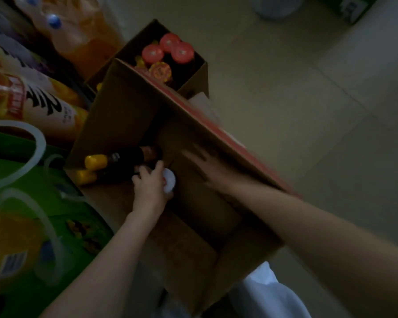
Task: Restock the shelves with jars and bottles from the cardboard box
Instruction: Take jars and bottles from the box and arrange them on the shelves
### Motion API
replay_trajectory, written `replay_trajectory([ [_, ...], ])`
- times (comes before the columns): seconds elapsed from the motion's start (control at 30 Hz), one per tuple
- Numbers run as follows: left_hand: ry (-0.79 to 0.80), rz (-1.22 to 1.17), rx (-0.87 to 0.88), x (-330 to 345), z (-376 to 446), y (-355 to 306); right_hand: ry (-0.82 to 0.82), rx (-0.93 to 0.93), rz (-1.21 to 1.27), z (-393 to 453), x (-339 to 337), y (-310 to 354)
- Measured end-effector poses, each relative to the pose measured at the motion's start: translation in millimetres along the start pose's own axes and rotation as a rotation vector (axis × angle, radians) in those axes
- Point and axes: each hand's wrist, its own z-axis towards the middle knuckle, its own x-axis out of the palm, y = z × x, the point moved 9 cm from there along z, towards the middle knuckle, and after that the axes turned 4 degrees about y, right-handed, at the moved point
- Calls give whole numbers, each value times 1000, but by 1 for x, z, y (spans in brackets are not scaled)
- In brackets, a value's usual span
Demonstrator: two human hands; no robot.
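Note:
A large open cardboard box [129, 106] stands on the floor below me. Inside it lie dark bottles with yellow caps [95, 161] near its left wall. My left hand [148, 187] is down in the box, fingers curled round a white-lidded jar [169, 183]. My right hand [207, 167] is blurred and reaches over the box with fingers spread flat against the inner right flap, holding nothing. A second, smaller cardboard box [193, 74] behind holds jars with red lids [170, 48].
Shelves on the left carry big orange drink bottles [83, 37], labelled bottles [32, 97] and green cartons with white handles [21, 180]. Pale tiled floor [308, 88] spreads to the right. My white garment [267, 294] shows at the bottom.

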Motion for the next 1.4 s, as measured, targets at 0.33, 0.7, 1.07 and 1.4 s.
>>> replay_trajectory([
  [0.33, 51, -46, 204, 2, 14, -39, -67, 104, -38, 26, -60, -49],
  [0.7, 31, 56, 231, -3, -4, -41, -374, -70, -1069, 1, -126, 10],
  [1.07, -141, 85, 166, -35, -8, -47, -330, 116, -942, -8, -147, -25],
  [1.4, -253, 167, 182, -54, -13, -50, -242, 254, -804, -24, -153, -54],
])
